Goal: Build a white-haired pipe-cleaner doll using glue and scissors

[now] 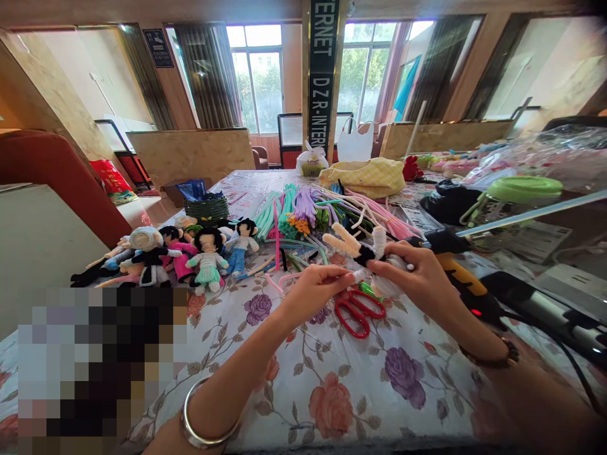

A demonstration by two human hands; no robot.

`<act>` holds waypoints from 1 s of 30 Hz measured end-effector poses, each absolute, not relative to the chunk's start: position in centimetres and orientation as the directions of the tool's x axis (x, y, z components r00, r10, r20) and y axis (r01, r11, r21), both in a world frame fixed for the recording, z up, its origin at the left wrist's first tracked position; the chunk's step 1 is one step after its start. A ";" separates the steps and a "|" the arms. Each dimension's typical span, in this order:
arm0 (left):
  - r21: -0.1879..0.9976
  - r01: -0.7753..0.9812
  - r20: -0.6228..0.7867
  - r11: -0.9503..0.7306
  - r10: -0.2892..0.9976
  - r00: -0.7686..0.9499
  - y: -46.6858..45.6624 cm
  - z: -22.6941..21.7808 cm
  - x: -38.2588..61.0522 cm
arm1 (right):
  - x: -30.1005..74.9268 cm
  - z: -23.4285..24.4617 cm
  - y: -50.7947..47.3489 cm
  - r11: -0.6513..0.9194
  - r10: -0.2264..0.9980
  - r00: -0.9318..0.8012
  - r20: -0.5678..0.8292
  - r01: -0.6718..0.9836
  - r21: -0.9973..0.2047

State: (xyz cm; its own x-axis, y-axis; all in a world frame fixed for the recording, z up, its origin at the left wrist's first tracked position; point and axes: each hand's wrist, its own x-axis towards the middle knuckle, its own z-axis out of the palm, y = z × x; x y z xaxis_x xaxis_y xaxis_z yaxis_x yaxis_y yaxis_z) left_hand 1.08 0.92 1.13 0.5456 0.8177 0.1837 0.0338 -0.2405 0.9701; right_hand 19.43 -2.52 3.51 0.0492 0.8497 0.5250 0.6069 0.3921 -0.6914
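An unfinished pipe-cleaner doll (365,254) with a black middle, beige limbs and white fuzzy parts is held up over the table. My right hand (417,275) grips its body, thumb in front and fingers behind. With thumb and forefinger, my left hand (325,284) pinches a white fuzzy end on the doll's lower left side. Part of the doll is hidden behind my right fingers. Just below the hands lie red-handled scissors (359,314), their blades out of sight. To the right is a black and orange glue gun (458,278) with a red light on and a glue stick (516,215) in its back.
Several finished dolls (207,259) sit at the left. Behind the hands lie bundles of coloured pipe cleaners (303,208) and loose pieces. A yellow checked cloth (365,177), a green-lidded jar (524,189) and a black bag (448,201) stand farther back on the flowered tablecloth (284,404).
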 end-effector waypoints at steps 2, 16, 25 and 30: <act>0.951 0.067 0.227 -0.301 0.833 0.505 0.9 1.0 1.1 | 19.4 3.3 -2.3 0.417 0.810 0.032 0.585 0.670 -0.614; 0.984 -0.180 0.073 0.004 0.905 0.419 0.7 1.1 1.4 | 19.4 2.3 -2.2 0.677 0.527 0.120 0.842 0.539 -0.501; 0.947 -0.321 0.141 -0.023 0.926 0.349 0.7 1.0 1.4 | 18.8 2.3 -2.4 0.787 0.432 0.093 0.897 0.448 -0.425; 0.940 -0.341 0.121 -0.031 0.962 0.244 0.9 0.9 1.6 | 18.7 2.6 -2.6 0.695 0.452 -0.053 0.891 0.647 -0.314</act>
State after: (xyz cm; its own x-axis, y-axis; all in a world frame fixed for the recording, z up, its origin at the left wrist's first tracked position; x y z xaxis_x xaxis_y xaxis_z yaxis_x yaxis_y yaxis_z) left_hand 1.59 0.86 0.90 0.2440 0.9622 0.1206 -0.3409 -0.0313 0.9396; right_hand 18.74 -2.58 2.62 -0.0525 0.4518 0.8906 0.6472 0.6946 -0.3141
